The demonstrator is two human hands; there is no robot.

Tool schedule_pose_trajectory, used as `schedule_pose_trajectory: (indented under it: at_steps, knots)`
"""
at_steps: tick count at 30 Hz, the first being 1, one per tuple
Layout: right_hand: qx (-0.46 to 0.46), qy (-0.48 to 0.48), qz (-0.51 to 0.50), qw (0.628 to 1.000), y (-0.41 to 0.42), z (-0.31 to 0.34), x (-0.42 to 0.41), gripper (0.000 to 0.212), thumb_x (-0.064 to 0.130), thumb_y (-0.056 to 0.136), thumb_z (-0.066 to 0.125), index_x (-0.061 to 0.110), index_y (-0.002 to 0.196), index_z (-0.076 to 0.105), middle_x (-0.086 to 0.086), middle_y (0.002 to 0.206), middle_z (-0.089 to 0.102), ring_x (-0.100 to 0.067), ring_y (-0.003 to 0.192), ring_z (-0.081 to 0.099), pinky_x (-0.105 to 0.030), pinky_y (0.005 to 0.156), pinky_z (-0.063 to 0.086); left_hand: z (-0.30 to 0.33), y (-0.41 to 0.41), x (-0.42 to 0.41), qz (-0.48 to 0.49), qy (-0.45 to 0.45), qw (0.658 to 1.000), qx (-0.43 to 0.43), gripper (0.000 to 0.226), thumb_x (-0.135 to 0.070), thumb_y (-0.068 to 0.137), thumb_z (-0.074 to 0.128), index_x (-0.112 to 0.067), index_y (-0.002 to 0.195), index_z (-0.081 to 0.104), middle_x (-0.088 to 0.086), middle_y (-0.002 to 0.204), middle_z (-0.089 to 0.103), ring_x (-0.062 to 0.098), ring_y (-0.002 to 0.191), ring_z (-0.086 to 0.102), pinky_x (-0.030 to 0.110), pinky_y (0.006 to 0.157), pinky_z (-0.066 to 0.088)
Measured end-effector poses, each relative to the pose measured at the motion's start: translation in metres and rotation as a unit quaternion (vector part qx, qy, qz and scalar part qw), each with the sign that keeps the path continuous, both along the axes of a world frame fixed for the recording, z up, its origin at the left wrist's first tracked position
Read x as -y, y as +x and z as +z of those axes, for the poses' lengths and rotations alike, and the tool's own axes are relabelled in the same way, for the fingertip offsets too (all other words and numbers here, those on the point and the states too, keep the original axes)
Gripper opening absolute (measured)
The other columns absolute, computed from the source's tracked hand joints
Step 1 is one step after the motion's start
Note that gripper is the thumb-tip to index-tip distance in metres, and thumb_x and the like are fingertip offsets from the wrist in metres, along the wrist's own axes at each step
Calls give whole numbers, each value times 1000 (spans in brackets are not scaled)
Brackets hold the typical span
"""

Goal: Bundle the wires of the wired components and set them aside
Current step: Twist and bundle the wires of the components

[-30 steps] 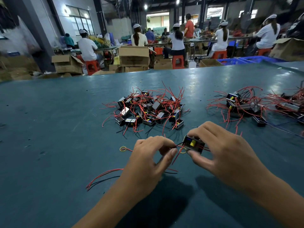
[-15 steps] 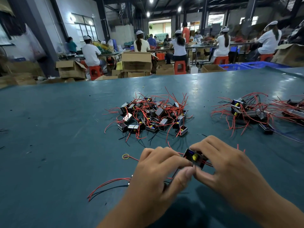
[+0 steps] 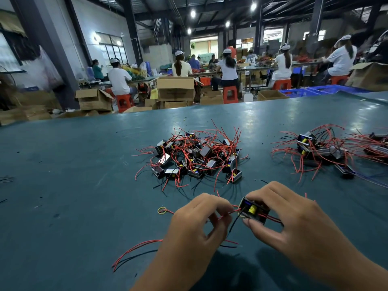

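We're mid-bundle: right hand [image 3: 294, 223] grips the component [image 3: 253, 211] just above the worktop [image 3: 73, 185]; left hand [image 3: 201, 223] pinches its red wire [image 3: 227, 215]. Next, prob. coil wires, w/ rubber band [image 3: 162, 210] nearby, then set aside.

A teal bench [image 3: 73, 175] carried a heap of wired components [image 3: 194, 156] at its middle and a second heap [image 3: 327, 150] by the right edge. A rubber band [image 3: 162, 210] and loose wires [image 3: 134, 250] lay nearer the front edge.
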State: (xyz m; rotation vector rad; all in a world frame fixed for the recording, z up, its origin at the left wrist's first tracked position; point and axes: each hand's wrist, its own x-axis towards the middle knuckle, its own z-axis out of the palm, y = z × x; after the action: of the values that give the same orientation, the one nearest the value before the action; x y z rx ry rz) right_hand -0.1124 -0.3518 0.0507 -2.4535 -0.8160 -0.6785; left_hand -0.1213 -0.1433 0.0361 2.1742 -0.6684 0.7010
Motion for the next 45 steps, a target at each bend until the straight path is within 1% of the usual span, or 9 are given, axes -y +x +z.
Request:
schedule_pose_trajectory:
  at_steps: [4, 7, 10, 14, 26, 28, 33, 38, 45]
  knots:
    - [-3, -33, 5, 999, 6, 2, 6, 23, 44, 84, 61, 29, 100, 64, 15, 90, 56, -6, 76, 59, -25, 66, 46, 0, 1, -3, 10, 13, 1000, -14, 8, -25, 89, 68, -31, 91, 63, -20, 81, 62, 2, 73, 59, 20, 72, 46]
    - [-25, -68, 20, 997, 11, 1, 12, 27, 49, 85, 54, 30, 101, 63, 17, 91, 57, -4, 80, 58, -23, 69, 47, -2, 4, -6, 34, 59, 998, -6, 4, -35, 90, 64, -32, 88, 62, -19, 79, 62, 1, 71, 56, 24, 81, 40]
    - [-60, -120, 32, 990, 19, -4, 19, 30, 54, 85, 50, 34, 103, 62, 20, 94, 56, -3, 85, 55, -23, 77, 49, -2, 8, -9, 46, 118, 992, -5, 17, -45, 91, 54, -32, 83, 63, -18, 76, 61, 1, 71, 54, 27, 78, 43]
    - [-97, -145, 40, 984, 31, -9, 29, 28, 54, 88, 51, 36, 108, 59, 22, 99, 54, -1, 95, 50, -24, 89, 43, -5, 12, -11, 50, 136, 989, -21, 12, -39, 91, 62, -31, 82, 63, -18, 74, 59, 3, 73, 52, 28, 77, 44]
    - [-139, -202, 51, 968, 45, -26, 40, 34, 63, 88, 49, 43, 116, 49, 28, 109, 49, 6, 105, 42, -18, 98, 33, -16, 15, -3, 37, 189, 979, -68, 13, -41, 101, 52, -32, 95, 58, -16, 88, 59, 5, 87, 49, 21, 89, 30]
    - [-157, -179, 64, 969, 43, -19, 43, 36, 62, 86, 51, 45, 117, 49, 31, 113, 50, 8, 111, 44, -15, 98, 35, -16, 15, -3, 29, 185, 980, -68, 12, -37, 101, 50, -32, 97, 59, -15, 90, 60, 5, 87, 49, 23, 91, 31]
    - [-161, 50, 106, 980, 28, -9, 21, 19, 39, 91, 53, 42, 107, 63, 30, 111, 63, 8, 109, 58, -6, 82, 43, -12, 15, 0, 18, 169, 984, -49, 28, -34, 92, 47, -30, 111, 66, -17, 96, 71, 4, 89, 54, 19, 87, 31]
    - [-149, 37, 98, 983, 24, -22, 0, 6, 35, 88, 64, 34, 94, 65, 26, 91, 66, 5, 91, 62, -10, 77, 42, -11, 12, 2, 38, 164, 986, 15, 11, -24, 84, 67, -25, 95, 68, -18, 77, 71, 4, 76, 48, 23, 72, 35]
    - [-141, -4, 120, 983, 24, -22, 0, 2, 32, 88, 64, 31, 88, 66, 19, 80, 60, 0, 76, 57, -12, 68, 40, -6, 13, -3, 36, 168, 985, -8, 16, -38, 91, 57, -27, 99, 66, -19, 81, 70, 1, 74, 54, 24, 77, 36]
